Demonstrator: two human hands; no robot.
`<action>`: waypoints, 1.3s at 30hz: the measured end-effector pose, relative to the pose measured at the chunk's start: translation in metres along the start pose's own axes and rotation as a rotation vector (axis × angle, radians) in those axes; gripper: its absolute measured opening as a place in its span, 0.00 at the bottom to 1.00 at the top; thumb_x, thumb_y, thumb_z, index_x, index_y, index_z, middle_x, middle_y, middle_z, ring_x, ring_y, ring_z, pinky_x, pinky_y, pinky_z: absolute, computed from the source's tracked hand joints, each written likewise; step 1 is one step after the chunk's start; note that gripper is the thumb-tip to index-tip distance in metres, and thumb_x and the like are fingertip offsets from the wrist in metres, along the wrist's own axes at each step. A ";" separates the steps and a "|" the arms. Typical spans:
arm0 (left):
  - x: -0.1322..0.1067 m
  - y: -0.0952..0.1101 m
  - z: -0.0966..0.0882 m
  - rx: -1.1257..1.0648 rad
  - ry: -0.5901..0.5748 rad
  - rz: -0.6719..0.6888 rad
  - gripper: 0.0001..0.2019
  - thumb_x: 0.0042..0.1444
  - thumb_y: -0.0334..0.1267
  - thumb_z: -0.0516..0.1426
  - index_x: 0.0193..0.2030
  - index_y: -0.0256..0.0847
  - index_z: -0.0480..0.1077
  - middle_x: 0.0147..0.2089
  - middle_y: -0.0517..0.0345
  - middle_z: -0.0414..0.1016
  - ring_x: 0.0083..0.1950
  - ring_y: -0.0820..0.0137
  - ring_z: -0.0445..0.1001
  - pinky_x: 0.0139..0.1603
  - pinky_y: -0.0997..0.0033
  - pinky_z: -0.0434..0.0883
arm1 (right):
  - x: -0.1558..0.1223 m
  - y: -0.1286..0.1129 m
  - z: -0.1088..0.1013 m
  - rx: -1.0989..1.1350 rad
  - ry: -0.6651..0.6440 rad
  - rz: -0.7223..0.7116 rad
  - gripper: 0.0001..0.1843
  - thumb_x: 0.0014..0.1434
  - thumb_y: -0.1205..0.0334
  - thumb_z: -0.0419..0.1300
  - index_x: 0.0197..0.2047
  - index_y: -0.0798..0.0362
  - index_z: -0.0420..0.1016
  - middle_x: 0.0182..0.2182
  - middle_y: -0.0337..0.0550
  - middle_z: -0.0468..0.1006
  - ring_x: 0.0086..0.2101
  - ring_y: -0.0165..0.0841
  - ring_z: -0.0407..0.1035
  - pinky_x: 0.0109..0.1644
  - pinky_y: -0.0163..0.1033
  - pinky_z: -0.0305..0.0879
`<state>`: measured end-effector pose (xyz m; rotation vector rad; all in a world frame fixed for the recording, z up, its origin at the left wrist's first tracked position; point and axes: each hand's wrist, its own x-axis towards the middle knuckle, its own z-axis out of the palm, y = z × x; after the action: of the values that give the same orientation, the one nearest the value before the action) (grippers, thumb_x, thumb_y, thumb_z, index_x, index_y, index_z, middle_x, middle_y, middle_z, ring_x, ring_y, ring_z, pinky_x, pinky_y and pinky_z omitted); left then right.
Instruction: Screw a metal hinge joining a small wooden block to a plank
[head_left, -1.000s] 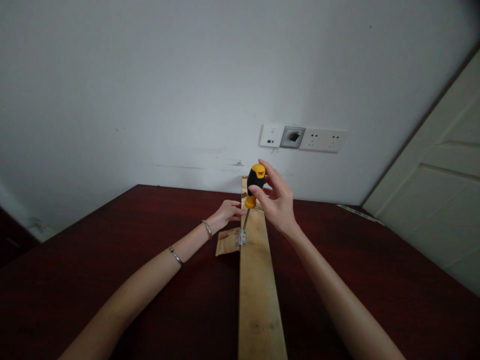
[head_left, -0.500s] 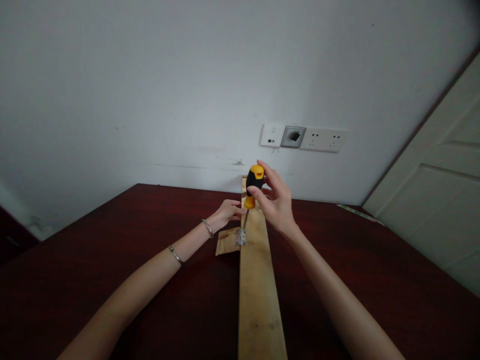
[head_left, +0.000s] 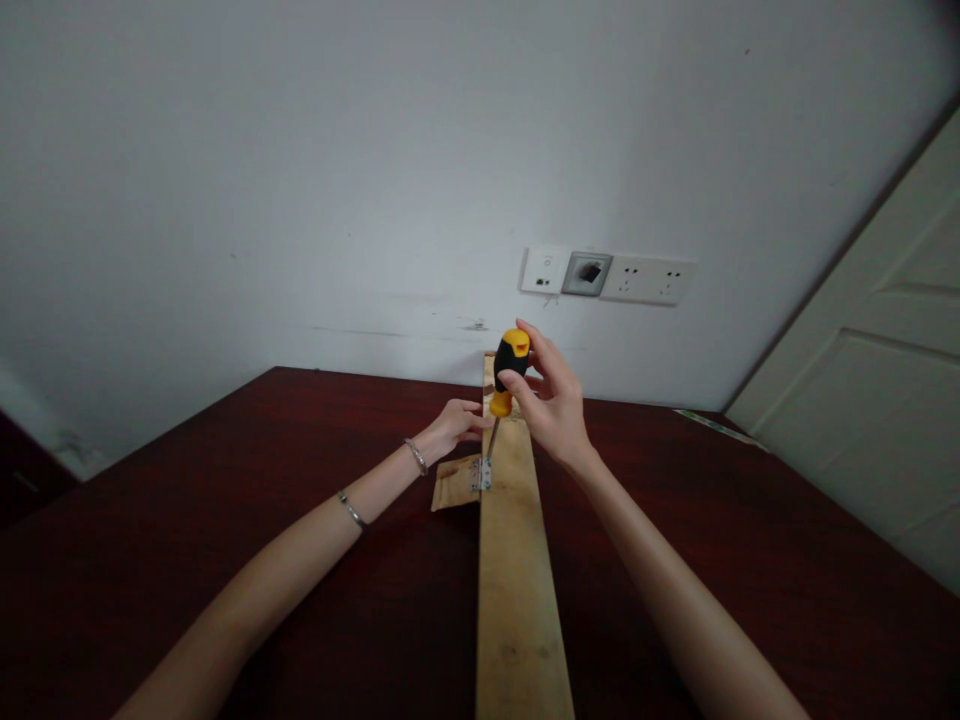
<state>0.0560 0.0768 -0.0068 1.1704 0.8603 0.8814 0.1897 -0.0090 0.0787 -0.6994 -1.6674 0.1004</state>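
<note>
The right hand (head_left: pixel 553 405), fingers curled in, gripped one screwdriver (head_left: pixel 500 404), its tip hard to make out at one hinge (head_left: pixel 486 475). The left hand (head_left: pixel 452 424), fingers loosely extended, met the left edge of one plank (head_left: pixel 515 560); its hold could not be determined. The hinge bridged plank, cut off near, and one small board (head_left: pixel 454 485) at left. Two bracelets (head_left: pixel 415 458) were counted.

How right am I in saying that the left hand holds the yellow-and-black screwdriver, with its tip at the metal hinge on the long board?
One slip: the right hand holds the yellow-and-black screwdriver, as the head view shows. Its tip is indeed at the metal hinge on the long board.
</note>
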 end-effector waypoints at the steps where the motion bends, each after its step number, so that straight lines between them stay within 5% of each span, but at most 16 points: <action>1: 0.000 0.000 0.000 -0.002 0.001 -0.002 0.05 0.40 0.21 0.60 0.26 0.31 0.73 0.27 0.55 0.76 0.25 0.73 0.73 0.30 0.74 0.72 | 0.000 0.001 0.000 0.014 -0.004 0.011 0.28 0.59 0.54 0.56 0.62 0.44 0.58 0.60 0.46 0.62 0.53 0.40 0.63 0.46 0.44 0.72; 20: -0.008 0.004 0.003 0.011 -0.002 -0.002 0.10 0.38 0.24 0.63 0.31 0.29 0.74 0.33 0.49 0.77 0.29 0.71 0.75 0.32 0.72 0.72 | 0.002 0.007 -0.005 0.217 -0.100 0.084 0.27 0.63 0.53 0.50 0.65 0.43 0.53 0.59 0.43 0.64 0.58 0.39 0.59 0.62 0.55 0.55; 26: -0.007 0.003 0.002 0.008 -0.018 0.011 0.08 0.38 0.24 0.63 0.30 0.29 0.73 0.31 0.50 0.77 0.28 0.71 0.74 0.31 0.73 0.72 | 0.003 0.003 -0.005 0.146 -0.087 0.085 0.27 0.59 0.54 0.56 0.61 0.41 0.58 0.56 0.44 0.65 0.51 0.38 0.65 0.48 0.46 0.71; 30: -0.003 0.000 0.000 0.009 -0.032 0.003 0.08 0.38 0.25 0.63 0.30 0.29 0.74 0.30 0.51 0.76 0.27 0.71 0.74 0.30 0.73 0.71 | 0.003 -0.005 -0.004 0.082 -0.050 0.061 0.23 0.55 0.55 0.61 0.54 0.43 0.65 0.52 0.45 0.65 0.48 0.37 0.65 0.41 0.42 0.72; 39: 0.003 -0.008 -0.004 0.004 -0.026 0.014 0.06 0.38 0.25 0.61 0.27 0.32 0.73 0.29 0.53 0.76 0.28 0.72 0.74 0.30 0.74 0.71 | 0.005 -0.013 -0.010 0.090 -0.175 -0.013 0.21 0.61 0.61 0.53 0.58 0.42 0.62 0.54 0.44 0.66 0.52 0.37 0.63 0.50 0.46 0.68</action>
<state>0.0544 0.0794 -0.0159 1.1904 0.8341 0.8743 0.1940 -0.0202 0.0914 -0.6258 -1.8218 0.2319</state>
